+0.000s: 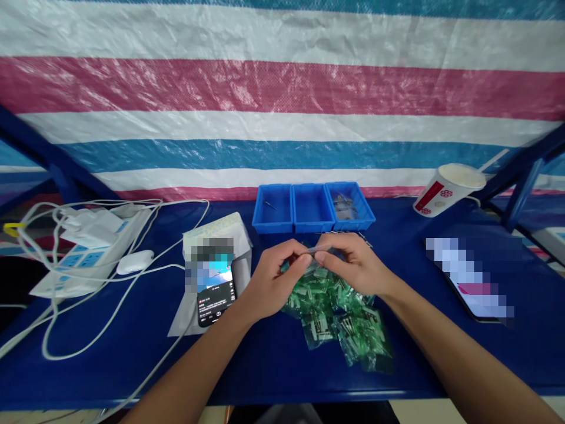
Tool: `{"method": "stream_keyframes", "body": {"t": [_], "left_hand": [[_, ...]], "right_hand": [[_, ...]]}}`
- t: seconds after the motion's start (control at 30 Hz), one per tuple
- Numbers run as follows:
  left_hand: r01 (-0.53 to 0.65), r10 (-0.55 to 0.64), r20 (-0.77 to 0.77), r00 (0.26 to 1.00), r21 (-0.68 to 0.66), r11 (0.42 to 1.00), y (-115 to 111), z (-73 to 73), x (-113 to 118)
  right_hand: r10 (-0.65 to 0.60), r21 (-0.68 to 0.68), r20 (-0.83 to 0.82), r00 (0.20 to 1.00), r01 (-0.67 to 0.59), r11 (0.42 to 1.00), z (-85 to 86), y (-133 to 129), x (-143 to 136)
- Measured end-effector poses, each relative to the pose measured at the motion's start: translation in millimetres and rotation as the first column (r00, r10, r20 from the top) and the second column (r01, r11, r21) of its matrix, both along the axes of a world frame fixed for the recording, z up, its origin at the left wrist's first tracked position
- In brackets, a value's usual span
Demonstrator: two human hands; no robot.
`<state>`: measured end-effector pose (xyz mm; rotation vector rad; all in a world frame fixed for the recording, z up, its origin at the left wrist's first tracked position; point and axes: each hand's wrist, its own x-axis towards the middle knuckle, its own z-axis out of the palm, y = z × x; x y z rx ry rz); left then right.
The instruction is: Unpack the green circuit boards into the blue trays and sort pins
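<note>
My left hand (280, 274) and my right hand (353, 262) meet above a pile of small green plastic packets (318, 288) on the blue table. Thumb and fingers of each hand pinch a small clear bag (312, 250), held between them; its contents are too small to tell. Just beyond my hands stand three joined blue bins (312, 207). The left bin has a thin metal piece (270, 204) in it, and the right one has small clear bags (345, 206). Some thin metal pieces (364, 238) lie on the table beside my right hand.
A lit phone (216, 294) leans on a tissue pack (218, 227) at the left. White cables, a power strip (83, 265) and a white case (135, 262) lie further left. At the right are a tilted paper cup (450, 188) with a straw and another phone (472, 282).
</note>
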<state>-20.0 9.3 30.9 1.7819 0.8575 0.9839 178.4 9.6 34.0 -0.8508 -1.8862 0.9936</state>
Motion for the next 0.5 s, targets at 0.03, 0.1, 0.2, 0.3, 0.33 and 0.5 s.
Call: {"method": "stream_keyframes", "body": {"t": [0.03,0.1,0.2,0.3,0.33,0.5], "left_hand": [[-0.01,0.01,0.006,1.0,-0.009,1.0,0.2,-1.2,0.2],[-0.039,0.04,0.015,0.999,-0.031,0.999,0.9,-4.2,0.4],[-0.067,0.068,0.002,0.998,-0.079,0.995,2.5,-8.8,0.2],[-0.075,0.075,-0.003,0.997,-0.113,0.991,3.7,-11.3,0.3],[-0.077,0.078,0.001,0.997,-0.117,0.99,4.0,-11.6,0.4],[-0.134,0.128,-0.055,0.99,-0.13,0.982,3.8,-9.1,1.2]], "right_hand": [[-0.013,0.003,0.006,1.0,0.013,1.0,-0.2,0.4,0.4],[-0.047,0.011,0.002,0.999,0.047,0.999,-1.6,1.5,0.5],[-0.094,0.007,-0.051,0.994,0.094,0.996,-4.7,3.4,-0.5],[-0.121,-0.008,-0.104,0.987,0.121,0.993,-6.6,4.7,-1.4],[-0.127,-0.014,-0.122,0.984,0.126,0.992,-6.8,5.2,-1.3],[-0.233,-0.072,-0.208,0.95,0.223,0.972,-7.7,12.2,6.3]]}}
